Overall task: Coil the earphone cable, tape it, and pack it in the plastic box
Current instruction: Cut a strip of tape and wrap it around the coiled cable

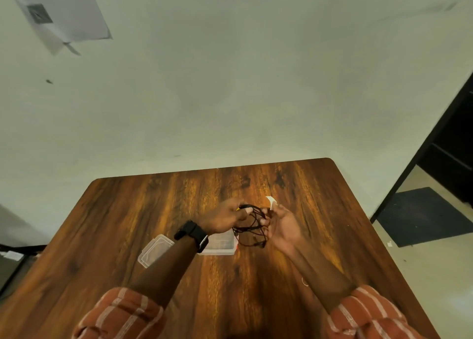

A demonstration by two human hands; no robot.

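Note:
A black earphone cable [252, 226] hangs in loose loops between both hands above the wooden table [128, 218]. My left hand [222, 217] pinches the top of the coil, where a small yellow bit shows. My right hand [281, 223], palm up, holds the coil's right side and also a curled white strip of tape [271, 201] sticking up from its fingertips. Below the hands lies a clear plastic box [221, 244], open, with its lid [154, 250] spread to the left; my left forearm crosses over it.
The table stands against a pale wall. A sheet of paper [64, 11] is stuck on the wall at upper left. At right a dark door frame [435, 139] and a dark floor mat [422, 216] lie beyond the table edge.

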